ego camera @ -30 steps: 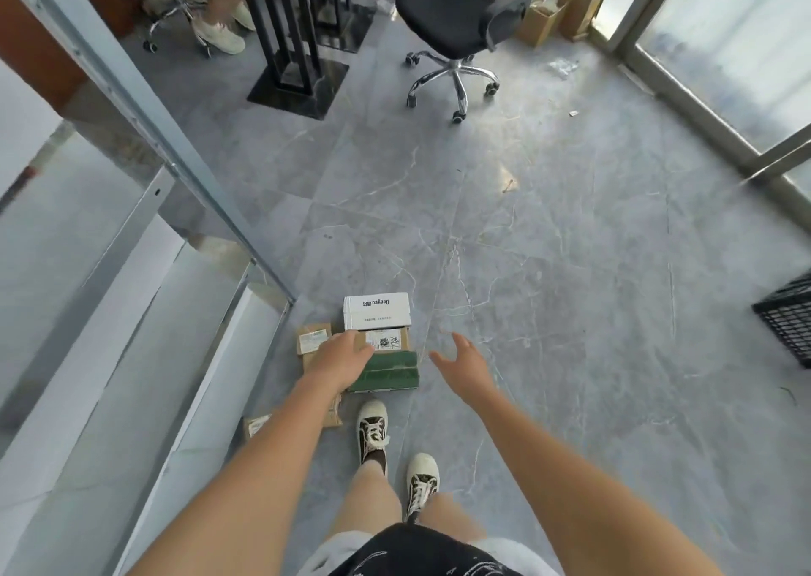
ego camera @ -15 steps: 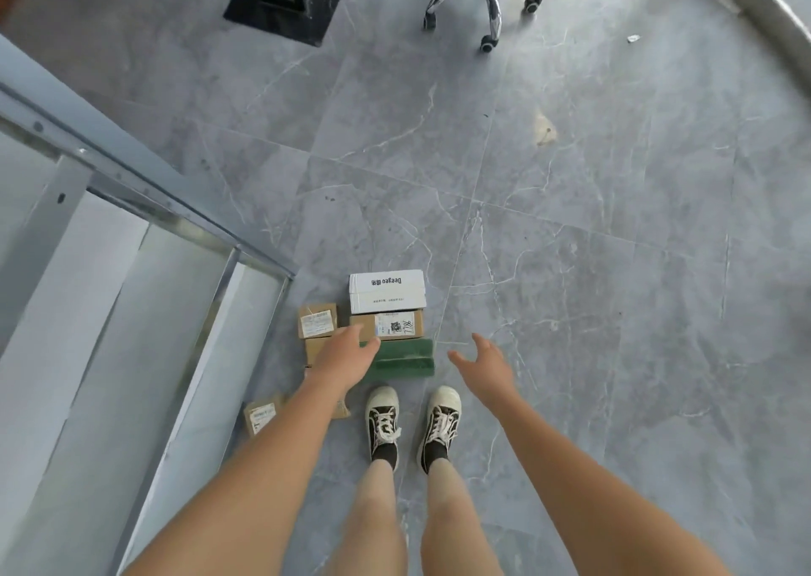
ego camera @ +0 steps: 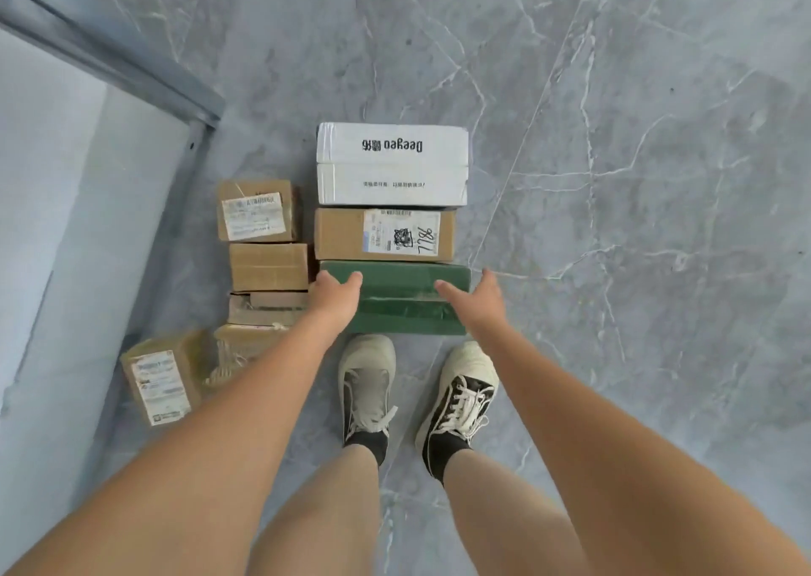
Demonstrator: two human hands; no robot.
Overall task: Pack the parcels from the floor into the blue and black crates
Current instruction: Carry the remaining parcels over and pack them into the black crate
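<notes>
The green parcel (ego camera: 406, 299) lies flat on the grey marble-patterned floor (ego camera: 614, 180), just ahead of the person's two sneakers (ego camera: 366, 389). Both hands reach down to it. The left hand (ego camera: 335, 294) is at its left end, fingers extended over the top edge and touching the box. The right hand (ego camera: 476, 299) is at its right end, fingers spread and relaxed, thumb up beside the far corner; neither hand has closed around the parcel.

Directly beyond the green parcel, touching it, sits a brown cardboard parcel (ego camera: 342, 233) with a white shipping label and handwritten digits. Beyond that lies a white box (ego camera: 390, 163) with dark printed lettering seen upside down.

To the left runs a column of smaller brown parcels: a labelled one (ego camera: 256, 211) farthest, a plain taped one (ego camera: 268, 266) nearer, then a torn-looking one (ego camera: 263, 310) partly behind the left forearm. Nearest, at the lower left, another labelled brown parcel (ego camera: 160, 378) lies at an angle beside a blurred bundle that cannot be made out. A grey metal frame (ego camera: 109, 57) with a pale panel borders the parcels on the left.
</notes>
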